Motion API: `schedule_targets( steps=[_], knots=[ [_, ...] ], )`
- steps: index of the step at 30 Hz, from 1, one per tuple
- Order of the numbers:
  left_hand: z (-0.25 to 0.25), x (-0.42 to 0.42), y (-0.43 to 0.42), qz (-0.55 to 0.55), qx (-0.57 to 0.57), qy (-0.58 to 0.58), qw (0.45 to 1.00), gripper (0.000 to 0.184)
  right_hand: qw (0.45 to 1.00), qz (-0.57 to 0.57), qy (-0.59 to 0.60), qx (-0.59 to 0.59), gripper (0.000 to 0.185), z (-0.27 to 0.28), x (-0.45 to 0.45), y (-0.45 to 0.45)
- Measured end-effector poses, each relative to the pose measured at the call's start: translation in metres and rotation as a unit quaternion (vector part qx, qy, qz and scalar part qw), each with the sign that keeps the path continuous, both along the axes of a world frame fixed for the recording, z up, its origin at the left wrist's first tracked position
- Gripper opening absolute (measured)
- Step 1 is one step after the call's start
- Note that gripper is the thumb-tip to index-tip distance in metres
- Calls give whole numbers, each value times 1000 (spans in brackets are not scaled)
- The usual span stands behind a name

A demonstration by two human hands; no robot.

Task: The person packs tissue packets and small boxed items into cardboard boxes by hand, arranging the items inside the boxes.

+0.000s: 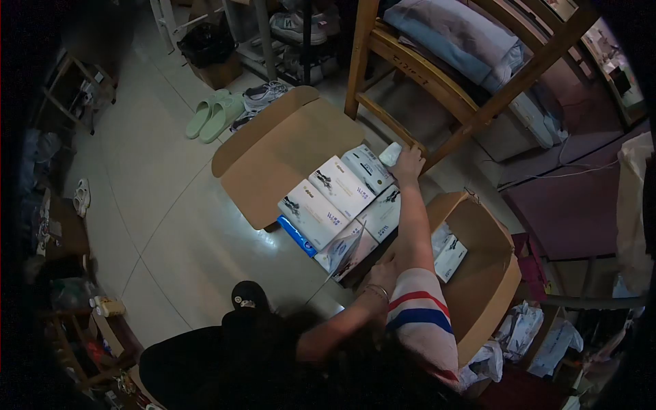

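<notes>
My right hand is closed around a small white rounded item at the far corner of an open carton; I cannot make out its kind. White tissue packs with dark ink-style prints fill the carton. A blue pack stands along their near left side, and a shiny, tilted packet sticks up at the near end. My left hand, with a bracelet at the wrist, is low at the carton's near right side. Its fingers are mostly hidden behind my right forearm.
A second open cardboard box stands to the right, with white packs inside. Beyond the carton are a wooden chair with folded cloth, green slippers and sneakers. Plastic bags lie at the lower right.
</notes>
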State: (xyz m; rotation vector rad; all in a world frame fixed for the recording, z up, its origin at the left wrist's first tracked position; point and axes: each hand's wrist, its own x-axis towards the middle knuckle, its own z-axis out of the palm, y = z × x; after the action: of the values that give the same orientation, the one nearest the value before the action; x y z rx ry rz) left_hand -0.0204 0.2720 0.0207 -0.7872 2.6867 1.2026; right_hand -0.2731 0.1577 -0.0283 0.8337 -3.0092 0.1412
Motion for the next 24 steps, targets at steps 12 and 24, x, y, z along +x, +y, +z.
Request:
schedule_targets(
  steps=[12,24],
  knots=[
    [47,3,-7,-55,-100,84,990,64,985,151,-60,-63,81,139,10,18],
    [64,-3,-8,-141,-82,11,986,92,953,53,85,-286,63,228,130,301]
  ],
)
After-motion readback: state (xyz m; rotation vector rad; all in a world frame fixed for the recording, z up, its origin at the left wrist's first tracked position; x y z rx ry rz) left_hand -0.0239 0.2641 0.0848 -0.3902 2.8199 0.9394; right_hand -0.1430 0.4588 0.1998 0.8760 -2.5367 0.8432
